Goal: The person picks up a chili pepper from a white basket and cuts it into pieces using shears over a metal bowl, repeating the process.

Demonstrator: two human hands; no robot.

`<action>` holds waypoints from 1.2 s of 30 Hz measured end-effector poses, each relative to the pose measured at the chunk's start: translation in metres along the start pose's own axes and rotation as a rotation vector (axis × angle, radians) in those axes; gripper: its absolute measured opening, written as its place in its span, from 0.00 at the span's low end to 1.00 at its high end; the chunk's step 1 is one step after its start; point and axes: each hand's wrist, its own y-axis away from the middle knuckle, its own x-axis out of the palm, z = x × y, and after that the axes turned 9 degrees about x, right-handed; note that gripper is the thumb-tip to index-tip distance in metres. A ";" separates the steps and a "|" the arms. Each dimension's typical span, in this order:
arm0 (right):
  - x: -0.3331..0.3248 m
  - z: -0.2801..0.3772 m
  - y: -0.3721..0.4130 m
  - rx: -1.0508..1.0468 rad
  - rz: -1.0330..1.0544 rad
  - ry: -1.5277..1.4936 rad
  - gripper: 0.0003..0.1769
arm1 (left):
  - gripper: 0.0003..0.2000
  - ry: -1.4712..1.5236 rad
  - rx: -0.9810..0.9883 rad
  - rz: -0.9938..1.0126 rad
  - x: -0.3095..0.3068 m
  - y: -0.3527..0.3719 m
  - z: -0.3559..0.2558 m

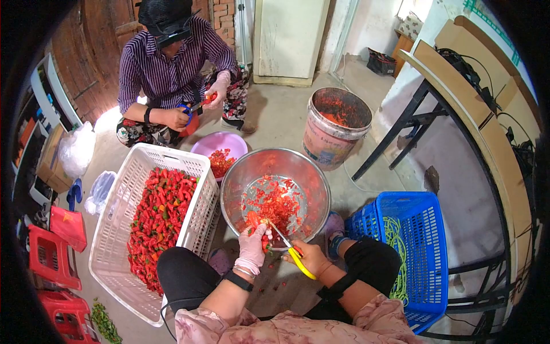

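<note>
My left hand (251, 247), in a pale glove, is closed around red peppers (252, 219) at the near rim of a steel basin (314, 172). In my bare right hand (314, 259) are scissors with yellow handles (300, 264); their blades point toward the held peppers. Chopped red pepper (277, 205) lies across the basin's bottom. To the left, a white plastic crate (197, 221) holds many whole red peppers (159, 215), a few of them greenish or orange.
Across from me a person (172, 80) crouches, cutting peppers with blue-handled scissors (186, 113) over a pink bowl (220, 140). A stained bucket (323, 143) stands behind the basin. On my right is a blue basket (427, 252); red stools (52, 258) are far left.
</note>
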 end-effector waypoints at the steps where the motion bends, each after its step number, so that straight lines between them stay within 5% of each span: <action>1: -0.001 -0.003 -0.001 0.039 0.064 -0.115 0.26 | 0.03 -0.009 -0.039 0.051 0.001 0.001 -0.007; 6: -0.011 0.002 -0.002 0.093 0.207 -0.283 0.25 | 0.03 -0.084 -0.066 0.150 0.001 0.001 -0.016; 11: -0.018 0.017 0.004 0.082 0.113 -0.034 0.26 | 0.03 -0.120 -0.101 0.244 0.000 0.000 -0.020; 24: -0.009 0.009 0.003 0.002 0.063 -0.088 0.22 | 0.05 0.037 -0.188 0.106 -0.005 -0.005 -0.020; 36: -0.010 -0.001 0.000 0.047 0.300 -0.352 0.17 | 0.06 -0.130 -0.163 0.306 -0.011 -0.011 -0.026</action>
